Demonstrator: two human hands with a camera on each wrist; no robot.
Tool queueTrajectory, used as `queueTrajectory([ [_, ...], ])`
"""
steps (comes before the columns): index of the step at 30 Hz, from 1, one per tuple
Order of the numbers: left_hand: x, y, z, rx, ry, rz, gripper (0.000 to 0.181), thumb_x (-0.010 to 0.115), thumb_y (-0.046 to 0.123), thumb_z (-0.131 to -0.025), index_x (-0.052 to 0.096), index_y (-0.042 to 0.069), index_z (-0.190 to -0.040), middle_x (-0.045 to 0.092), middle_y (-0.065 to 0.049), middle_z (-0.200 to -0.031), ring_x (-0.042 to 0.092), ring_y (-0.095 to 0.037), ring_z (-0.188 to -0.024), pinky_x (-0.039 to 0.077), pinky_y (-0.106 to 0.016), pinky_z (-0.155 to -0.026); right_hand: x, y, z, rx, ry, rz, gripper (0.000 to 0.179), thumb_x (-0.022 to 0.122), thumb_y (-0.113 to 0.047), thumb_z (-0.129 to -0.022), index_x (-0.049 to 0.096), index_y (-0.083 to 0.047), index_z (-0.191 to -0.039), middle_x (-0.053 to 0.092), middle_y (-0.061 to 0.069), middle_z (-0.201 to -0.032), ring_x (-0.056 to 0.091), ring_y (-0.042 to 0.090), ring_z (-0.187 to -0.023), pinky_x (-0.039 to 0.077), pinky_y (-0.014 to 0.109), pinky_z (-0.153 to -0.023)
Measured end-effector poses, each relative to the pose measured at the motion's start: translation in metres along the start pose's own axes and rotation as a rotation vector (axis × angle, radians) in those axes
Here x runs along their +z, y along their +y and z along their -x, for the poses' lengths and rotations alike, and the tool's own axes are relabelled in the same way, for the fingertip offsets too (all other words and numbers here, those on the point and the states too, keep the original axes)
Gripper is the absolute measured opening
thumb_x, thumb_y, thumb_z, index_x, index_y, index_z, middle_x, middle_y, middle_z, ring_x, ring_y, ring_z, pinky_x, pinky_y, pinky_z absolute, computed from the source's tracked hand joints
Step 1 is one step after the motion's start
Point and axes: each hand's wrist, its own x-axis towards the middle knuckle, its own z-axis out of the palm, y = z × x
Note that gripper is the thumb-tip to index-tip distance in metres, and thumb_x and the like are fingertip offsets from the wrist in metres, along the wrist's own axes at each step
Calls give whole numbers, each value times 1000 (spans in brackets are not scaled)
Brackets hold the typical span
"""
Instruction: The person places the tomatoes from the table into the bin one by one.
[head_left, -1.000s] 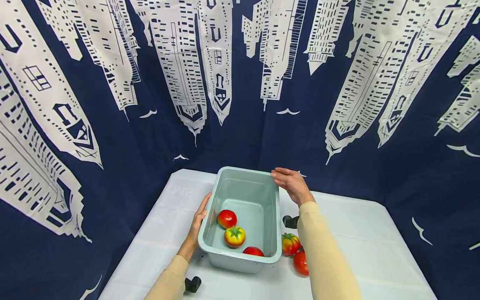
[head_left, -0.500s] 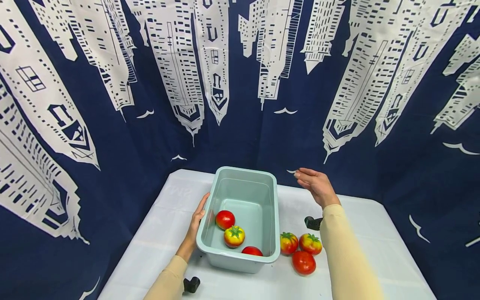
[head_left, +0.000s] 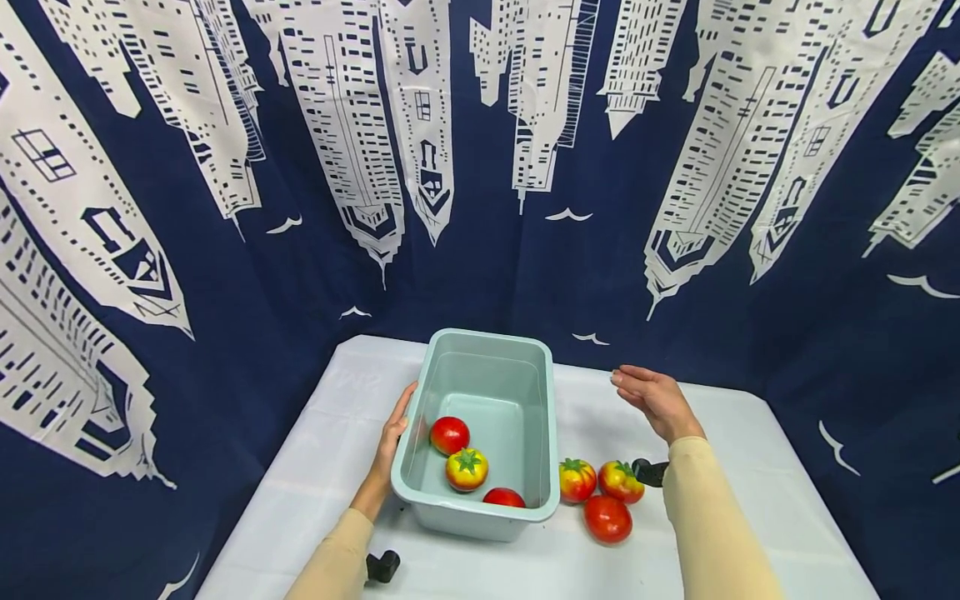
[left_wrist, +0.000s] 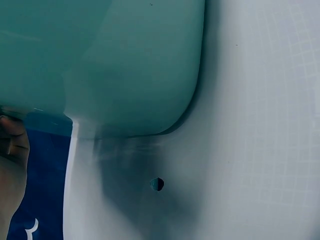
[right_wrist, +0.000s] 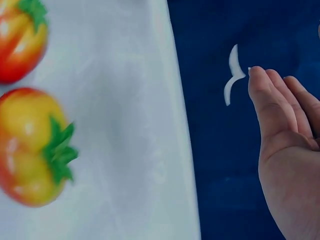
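A pale green bin (head_left: pixel 480 408) stands on the white table, with a red tomato (head_left: pixel 450 435), a yellow-red tomato (head_left: pixel 467 469) and another red tomato (head_left: pixel 504 497), partly hidden by the front rim. My left hand (head_left: pixel 388 446) rests along the bin's left wall, fingers extended; the left wrist view shows only part of that hand (left_wrist: pixel 12 170) beside the bin's underside (left_wrist: pixel 125 60). To the bin's right lie two yellow-red tomatoes (head_left: pixel 577 481) (head_left: pixel 621 481) and a red one (head_left: pixel 608 519). Beyond them my right hand (head_left: pixel 660 404) hovers with fingers fairly straight, holding nothing.
Black wrist-worn devices show at the right wrist (head_left: pixel 649 472) and left wrist (head_left: pixel 383 567). The white tablecloth (head_left: pixel 750 500) reaches a back edge, behind which hangs a navy curtain (head_left: pixel 495 275) printed with white buildings.
My right hand has left the bin's right rim and moved right, then slightly down toward me, uncovering the tomatoes beside the bin. The left hand stays against the bin, which looks nearly unmoved.
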Motion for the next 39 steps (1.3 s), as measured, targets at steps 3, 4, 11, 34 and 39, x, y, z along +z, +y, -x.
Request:
queueTrajectory([
  [3,0,1,0,-4,2,-9,64,19,10,-92,15,12,-156,9,-10,-164,9,-38,-147,11,-45,-119,-6,16,3,33,-14,22,86,74,-32,-84,31,4,-149,53,11,-140,63,-4,-95,49,22,-95],
  [4,0,2,0,-5,4,-10,64,19,10,-92,15,12,-156,9,-10,-164,9,-39,-147,11,-45,-119,-8,23,4,46,-17,24,85,74,-32,-84,32,4,-149,52,13,-142,63,-4,-95,49,23,-96],
  [11,1,-4,-2,40,2,-21,63,20,10,-93,15,9,-156,10,-13,-164,11,-39,-147,4,-61,-116,-24,82,16,143,-2,68,79,72,-30,-87,34,6,-147,52,18,-143,65,4,-100,52,25,-93],
  [34,0,-4,-1,22,5,33,63,20,13,-93,16,13,-156,8,-11,-164,10,-33,-147,0,-58,-117,-36,155,44,187,-41,-132,76,68,-6,-86,28,2,-151,59,-5,-127,60,2,-102,53,24,-90],
  [39,0,-3,-2,17,7,17,63,20,12,-93,16,13,-156,9,-12,-164,12,-34,-147,2,-58,-117,-36,158,46,189,-44,-142,82,71,-2,-82,27,2,-151,57,-2,-133,59,0,-102,52,24,-92],
])
